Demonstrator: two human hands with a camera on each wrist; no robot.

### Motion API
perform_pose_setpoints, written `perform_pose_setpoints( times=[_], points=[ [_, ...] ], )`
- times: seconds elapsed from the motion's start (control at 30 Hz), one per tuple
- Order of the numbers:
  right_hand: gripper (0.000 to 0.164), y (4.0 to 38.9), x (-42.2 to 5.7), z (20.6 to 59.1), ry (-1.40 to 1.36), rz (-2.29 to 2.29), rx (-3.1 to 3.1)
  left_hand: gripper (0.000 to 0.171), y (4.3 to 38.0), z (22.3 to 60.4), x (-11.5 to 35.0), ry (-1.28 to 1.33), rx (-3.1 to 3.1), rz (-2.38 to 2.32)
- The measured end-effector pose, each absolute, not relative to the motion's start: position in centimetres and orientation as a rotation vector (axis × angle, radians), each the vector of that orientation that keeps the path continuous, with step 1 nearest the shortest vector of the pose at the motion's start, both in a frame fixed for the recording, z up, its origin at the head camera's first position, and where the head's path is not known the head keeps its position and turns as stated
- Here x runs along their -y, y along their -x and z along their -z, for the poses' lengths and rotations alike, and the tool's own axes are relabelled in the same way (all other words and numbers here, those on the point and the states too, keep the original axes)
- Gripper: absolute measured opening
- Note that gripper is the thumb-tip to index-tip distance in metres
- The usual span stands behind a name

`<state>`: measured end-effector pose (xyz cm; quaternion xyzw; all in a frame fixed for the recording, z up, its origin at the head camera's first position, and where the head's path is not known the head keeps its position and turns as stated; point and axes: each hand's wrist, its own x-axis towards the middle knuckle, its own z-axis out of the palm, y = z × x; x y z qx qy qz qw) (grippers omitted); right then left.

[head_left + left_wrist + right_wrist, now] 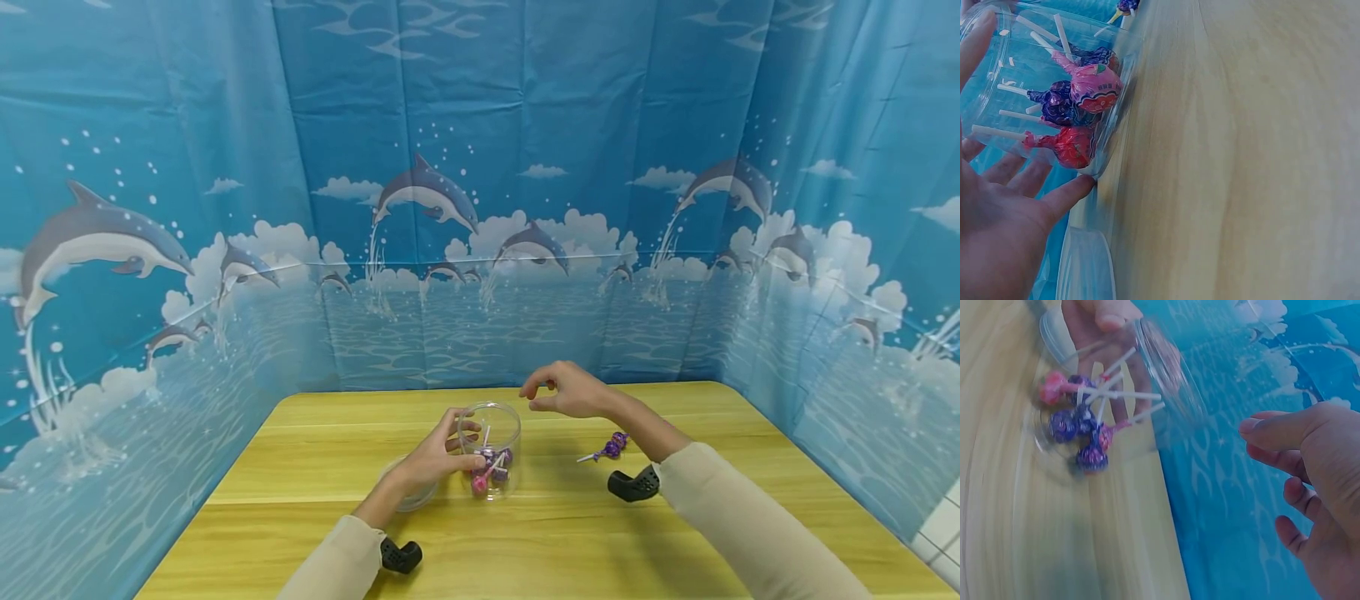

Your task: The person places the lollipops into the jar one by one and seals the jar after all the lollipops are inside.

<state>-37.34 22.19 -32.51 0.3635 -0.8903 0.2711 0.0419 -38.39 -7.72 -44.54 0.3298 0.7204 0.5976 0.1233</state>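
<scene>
A clear round jar (512, 429) stands on the table with its top uncovered. Inside it lie several wrapped lollipops (1063, 103), pink, red and purple, with their white sticks pointing up. My left hand (437, 454) holds the jar from the left side, thumb in front and fingers around the back. To the right of the rim and above it hangs my right hand (566, 390), fingers loosely bent and nothing between them. Purple-wrapped lollipops (612, 447) lie on the table below the right forearm; how many is hard to tell.
Partly hidden by the left wrist, a clear round lid (417, 500) lies on the table. The wooden table (525, 550) has its far edge against a blue dolphin-print curtain (480, 325). Black wrist mounts (633, 484) stick out from both sleeves.
</scene>
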Motion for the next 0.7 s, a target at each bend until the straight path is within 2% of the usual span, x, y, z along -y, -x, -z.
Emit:
perform_pose_setpoints(
  times=[0.7],
  points=[
    [0.016, 37.2, -31.1, 33.7, -0.782, -0.873, 2.774, 0.072, 38.4, 44.6, 7.9, -0.958, -2.088, -1.736]
  ],
)
